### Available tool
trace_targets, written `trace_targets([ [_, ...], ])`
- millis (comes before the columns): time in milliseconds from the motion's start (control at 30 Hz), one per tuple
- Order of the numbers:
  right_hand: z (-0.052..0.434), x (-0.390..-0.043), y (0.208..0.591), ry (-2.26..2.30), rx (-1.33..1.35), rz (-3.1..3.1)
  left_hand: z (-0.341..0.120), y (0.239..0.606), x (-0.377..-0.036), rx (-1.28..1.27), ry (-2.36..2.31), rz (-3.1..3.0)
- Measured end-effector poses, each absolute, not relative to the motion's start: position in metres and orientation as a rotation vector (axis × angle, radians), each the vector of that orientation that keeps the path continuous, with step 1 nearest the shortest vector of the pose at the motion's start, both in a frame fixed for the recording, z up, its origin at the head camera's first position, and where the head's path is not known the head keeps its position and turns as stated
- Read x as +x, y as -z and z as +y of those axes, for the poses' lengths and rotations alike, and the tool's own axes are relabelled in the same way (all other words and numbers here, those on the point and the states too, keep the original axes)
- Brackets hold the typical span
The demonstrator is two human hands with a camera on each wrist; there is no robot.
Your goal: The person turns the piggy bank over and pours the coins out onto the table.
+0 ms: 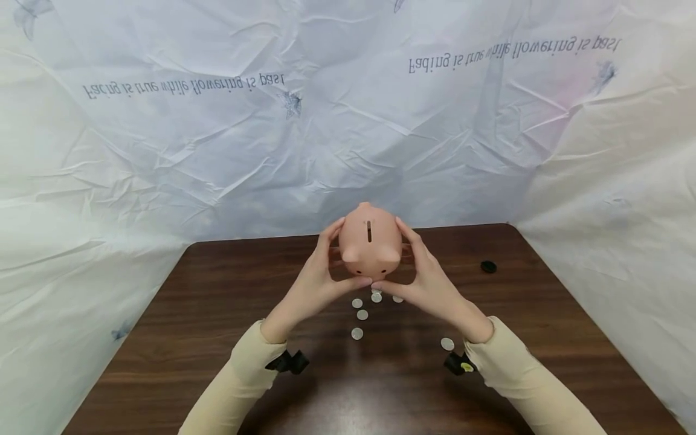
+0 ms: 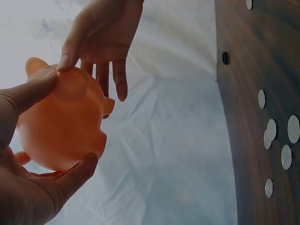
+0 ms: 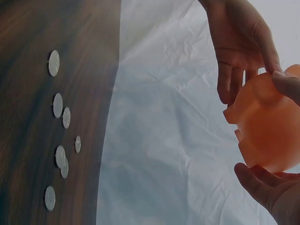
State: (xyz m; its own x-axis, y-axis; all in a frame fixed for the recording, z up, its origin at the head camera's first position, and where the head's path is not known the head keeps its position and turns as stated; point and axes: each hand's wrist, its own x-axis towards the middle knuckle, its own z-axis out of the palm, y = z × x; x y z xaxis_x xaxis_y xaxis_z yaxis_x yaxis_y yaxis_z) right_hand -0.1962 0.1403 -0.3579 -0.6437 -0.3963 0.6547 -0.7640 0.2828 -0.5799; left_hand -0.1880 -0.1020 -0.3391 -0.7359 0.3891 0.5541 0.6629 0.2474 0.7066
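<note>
A pink-orange piggy bank point(image 1: 371, 241) is held up above the wooden table, its coin slot point(image 1: 369, 231) and ears facing the head camera. My left hand point(image 1: 312, 278) grips its left side, thumb across the snout end. On the other side my right hand point(image 1: 432, 279) holds it the same way, and the two thumbs nearly meet. Both wrist views show the bank's rounded body point(image 2: 65, 124) and stubby feet point(image 3: 248, 152) in the air. Silver coins lie below on the tabletop, among them a coin point(image 1: 356, 333) nearer me and a coin point(image 1: 447, 344) by my right wrist.
A small black disc point(image 1: 489, 266) lies on the right part of the dark wooden table point(image 1: 217, 314). White printed sheeting point(image 1: 348, 145) hangs behind the table and along both sides. Several more coins point(image 3: 57, 105) are scattered in the middle.
</note>
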Motion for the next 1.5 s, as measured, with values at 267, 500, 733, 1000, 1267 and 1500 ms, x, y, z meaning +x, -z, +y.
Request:
trace_targets([
  [267,0.163,-0.197,0.358,-1.300,0.963,-2.237,-0.080,0.339,-0.200,-1.024,1.658,-2.262],
  [500,0.183,-0.196,0.359,-1.282,0.882,-2.290,-0.062,0.341,-0.207,-1.061,1.676,-2.303],
  [733,0.196,-0.199,0.361,-1.330,0.799,-2.355,-0.050,0.341,-0.217,-1.047,1.726,-2.348],
  [1000,0.208,-0.209,0.368,-1.415,0.718,-2.427,-0.037,0.347,-0.232,-1.007,1.792,-2.393],
  [1267,0.225,-0.218,0.374,-1.499,0.672,-2.464,-0.017,0.349,-0.248,-0.956,1.810,-2.484],
  [1500,0.233,-0.226,0.390,-1.583,0.626,-2.515,-0.006,0.369,-0.261,-0.879,1.852,-2.585],
])
